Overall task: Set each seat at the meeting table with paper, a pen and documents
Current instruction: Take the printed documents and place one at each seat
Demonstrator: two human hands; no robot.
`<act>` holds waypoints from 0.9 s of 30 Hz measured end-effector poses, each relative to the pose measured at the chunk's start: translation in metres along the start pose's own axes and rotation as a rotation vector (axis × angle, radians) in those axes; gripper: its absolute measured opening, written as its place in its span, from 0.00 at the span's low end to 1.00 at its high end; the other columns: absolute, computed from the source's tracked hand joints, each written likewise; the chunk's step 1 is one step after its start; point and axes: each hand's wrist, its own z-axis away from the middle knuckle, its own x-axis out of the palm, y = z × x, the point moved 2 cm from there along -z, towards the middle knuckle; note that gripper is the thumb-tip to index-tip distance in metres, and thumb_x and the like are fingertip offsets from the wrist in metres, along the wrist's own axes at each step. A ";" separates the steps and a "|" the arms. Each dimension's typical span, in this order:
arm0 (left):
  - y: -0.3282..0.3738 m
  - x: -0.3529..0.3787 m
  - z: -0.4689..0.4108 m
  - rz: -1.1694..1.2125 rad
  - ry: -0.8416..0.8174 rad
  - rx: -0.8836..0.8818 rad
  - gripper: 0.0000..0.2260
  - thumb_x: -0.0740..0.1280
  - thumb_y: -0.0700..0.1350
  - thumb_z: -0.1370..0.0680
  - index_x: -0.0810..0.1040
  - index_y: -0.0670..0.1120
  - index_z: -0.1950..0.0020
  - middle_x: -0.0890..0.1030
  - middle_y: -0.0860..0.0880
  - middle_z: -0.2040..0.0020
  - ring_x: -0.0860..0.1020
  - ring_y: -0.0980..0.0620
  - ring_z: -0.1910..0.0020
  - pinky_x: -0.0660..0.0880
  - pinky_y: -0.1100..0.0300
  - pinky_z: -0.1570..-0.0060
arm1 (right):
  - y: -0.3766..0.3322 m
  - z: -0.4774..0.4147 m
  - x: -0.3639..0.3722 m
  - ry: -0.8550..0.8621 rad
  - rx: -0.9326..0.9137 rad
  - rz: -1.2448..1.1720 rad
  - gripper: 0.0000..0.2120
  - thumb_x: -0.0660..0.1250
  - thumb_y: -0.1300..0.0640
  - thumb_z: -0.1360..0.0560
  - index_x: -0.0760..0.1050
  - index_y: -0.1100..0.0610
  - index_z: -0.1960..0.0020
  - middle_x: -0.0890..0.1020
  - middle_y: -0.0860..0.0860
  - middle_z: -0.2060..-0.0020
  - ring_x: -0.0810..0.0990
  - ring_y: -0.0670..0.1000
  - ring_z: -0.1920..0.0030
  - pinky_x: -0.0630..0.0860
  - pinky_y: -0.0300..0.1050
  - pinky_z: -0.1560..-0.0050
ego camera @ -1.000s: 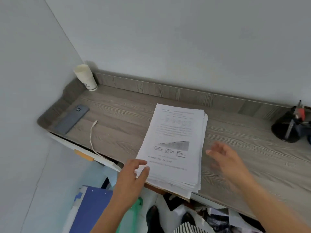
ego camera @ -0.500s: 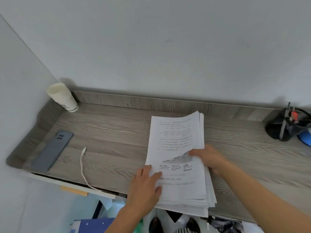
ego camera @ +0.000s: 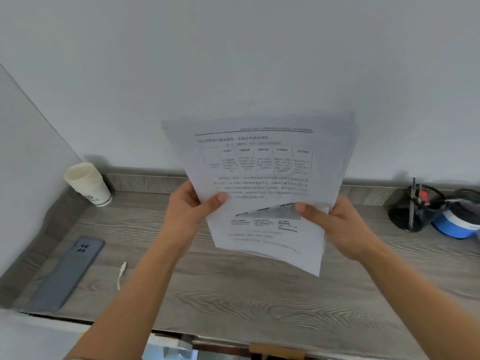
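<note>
Near the desk's [ego camera: 259, 302] front-left corner lies a grey phone [ego camera: 66, 272], with a white cable end [ego camera: 121, 272] just beside it. Above the desk's middle, your left hand [ego camera: 187, 211] and right hand [ego camera: 335, 224] each pinch a side edge of the documents [ego camera: 262, 178], thumbs on the top sheet. The stack is tilted up and clear of the surface. You appear to be gathering supplies. The next move likely calls for squaring the loose sheets and collecting pens from the black holder [ego camera: 415, 206] at the back right. No meeting table is in view. A paper cup [ego camera: 87, 184] stands in the back-left corner. Its green mark and the top sheet's printed table and text are too blurred to read.
</note>
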 end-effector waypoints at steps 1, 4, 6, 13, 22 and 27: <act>0.000 0.003 -0.002 -0.012 -0.025 -0.008 0.22 0.73 0.38 0.32 0.76 0.39 0.38 0.84 0.47 0.43 0.83 0.50 0.45 0.80 0.59 0.51 | 0.002 -0.002 -0.001 0.000 0.011 -0.008 0.13 0.67 0.59 0.26 0.80 0.51 0.42 0.85 0.48 0.45 0.83 0.50 0.45 0.81 0.46 0.47; -0.025 0.004 0.001 -0.057 -0.037 -0.090 0.20 0.74 0.37 0.33 0.79 0.40 0.42 0.85 0.48 0.46 0.83 0.47 0.46 0.81 0.58 0.53 | 0.030 0.000 -0.007 0.014 0.113 -0.008 0.16 0.71 0.60 0.29 0.80 0.53 0.42 0.85 0.48 0.45 0.83 0.51 0.44 0.81 0.45 0.48; -0.047 0.004 0.008 -0.093 -0.070 -0.163 0.19 0.75 0.36 0.33 0.80 0.41 0.43 0.85 0.46 0.45 0.83 0.45 0.45 0.81 0.55 0.51 | 0.052 0.008 -0.009 0.014 0.175 0.020 0.18 0.73 0.61 0.30 0.79 0.51 0.41 0.85 0.46 0.45 0.83 0.49 0.43 0.81 0.43 0.48; -0.062 0.025 0.027 -0.063 -0.126 -0.178 0.22 0.75 0.38 0.33 0.79 0.45 0.39 0.83 0.46 0.41 0.81 0.46 0.42 0.78 0.46 0.44 | 0.074 0.023 -0.009 0.088 0.155 0.015 0.15 0.70 0.65 0.26 0.80 0.49 0.44 0.85 0.45 0.47 0.83 0.47 0.45 0.81 0.42 0.48; -0.070 0.037 0.041 -0.077 -0.142 -0.274 0.17 0.73 0.38 0.28 0.79 0.51 0.41 0.83 0.50 0.42 0.81 0.50 0.42 0.79 0.52 0.44 | 0.098 0.035 0.000 0.075 0.269 0.150 0.13 0.71 0.57 0.26 0.79 0.47 0.42 0.85 0.46 0.47 0.83 0.47 0.45 0.81 0.49 0.44; -0.049 0.028 0.052 -0.011 -0.054 -0.357 0.09 0.64 0.40 0.21 0.80 0.53 0.49 0.86 0.55 0.54 0.84 0.55 0.53 0.80 0.57 0.53 | 0.068 0.036 0.010 0.139 0.266 0.170 0.06 0.68 0.57 0.24 0.81 0.52 0.48 0.87 0.51 0.54 0.86 0.51 0.55 0.84 0.52 0.55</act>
